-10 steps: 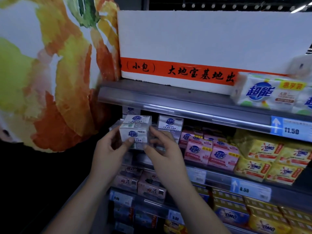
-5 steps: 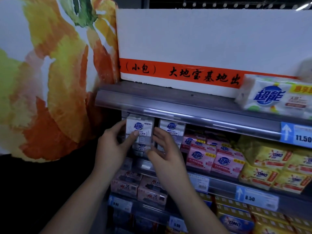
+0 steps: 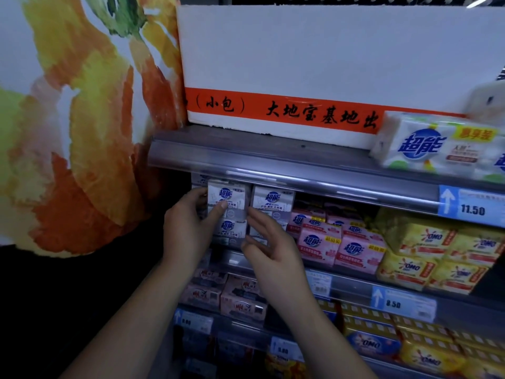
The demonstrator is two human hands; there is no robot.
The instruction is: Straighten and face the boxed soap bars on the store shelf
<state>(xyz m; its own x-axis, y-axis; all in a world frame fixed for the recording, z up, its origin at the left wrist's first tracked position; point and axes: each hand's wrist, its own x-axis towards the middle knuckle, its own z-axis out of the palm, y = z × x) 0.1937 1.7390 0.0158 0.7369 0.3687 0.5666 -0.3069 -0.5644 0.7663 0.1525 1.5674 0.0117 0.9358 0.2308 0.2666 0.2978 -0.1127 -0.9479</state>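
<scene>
White boxed soap bars with a blue logo stand stacked at the left end of the second shelf. My left hand (image 3: 188, 228) grips the top left white box (image 3: 228, 198), thumb on its front and fingers on its left side, and the box sits upright on a lower white box (image 3: 232, 232). My right hand (image 3: 269, 247) hovers just right of that stack with fingers spread, fingertips near the lower edge of the neighbouring white box (image 3: 273, 201). Whether those fingertips touch the boxes I cannot tell.
Pink soap packs (image 3: 355, 253) and yellow soap packs (image 3: 434, 247) fill the same shelf to the right. The shelf rail above (image 3: 300, 184) overhangs the white boxes. More boxed soaps (image 3: 240, 299) sit one shelf down. A painted wall panel (image 3: 82, 132) borders the left.
The white box held out in front of the shelf a second ago now stands upright on the left stack. My right hand has let go of it and opened.
</scene>
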